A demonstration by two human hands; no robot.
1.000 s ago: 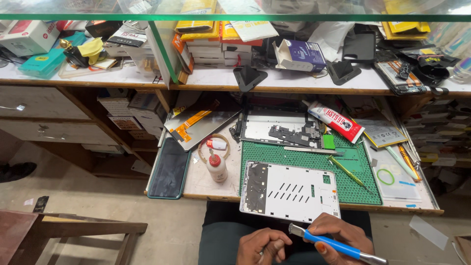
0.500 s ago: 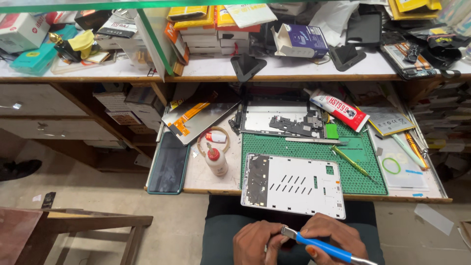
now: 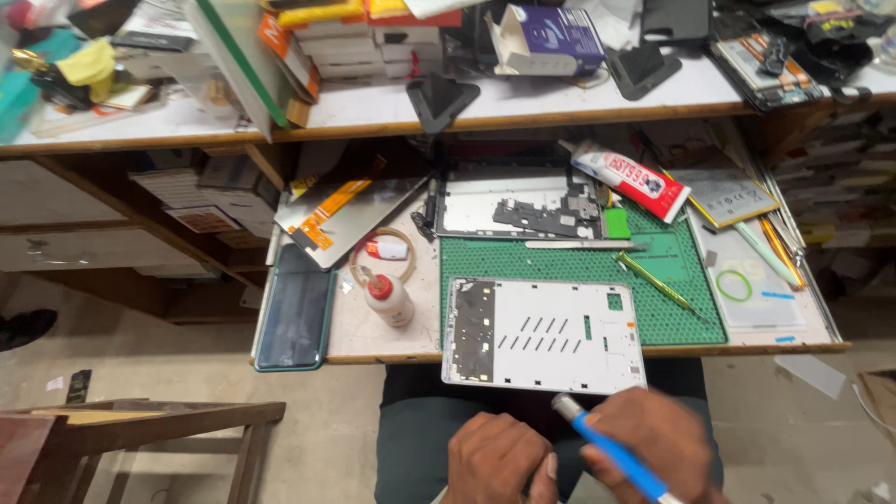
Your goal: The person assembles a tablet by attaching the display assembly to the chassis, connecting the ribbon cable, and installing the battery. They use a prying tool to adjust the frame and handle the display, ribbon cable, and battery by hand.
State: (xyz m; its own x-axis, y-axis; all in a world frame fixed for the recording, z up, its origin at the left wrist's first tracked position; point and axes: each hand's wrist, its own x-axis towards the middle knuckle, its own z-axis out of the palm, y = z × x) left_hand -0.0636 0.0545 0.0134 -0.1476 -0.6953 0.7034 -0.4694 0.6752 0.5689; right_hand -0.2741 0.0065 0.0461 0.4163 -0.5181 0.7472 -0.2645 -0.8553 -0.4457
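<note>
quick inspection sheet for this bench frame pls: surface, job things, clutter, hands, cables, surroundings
Surface: pull-out tray with a green cutting mat on it.
Job's things: white tablet back cover at the tray's front edge; blue-handled tool.
Clutter: small white bottle with red cap, dark screen panel, red and white glue tube, green tweezers, boxes on the upper shelf.
Hands: right hand grips the blue-handled tool; left hand close beside it, contents not visible.
Cables: orange flex ribbon on a metal plate.
Surroundings: wooden stool, concrete floor.
</note>
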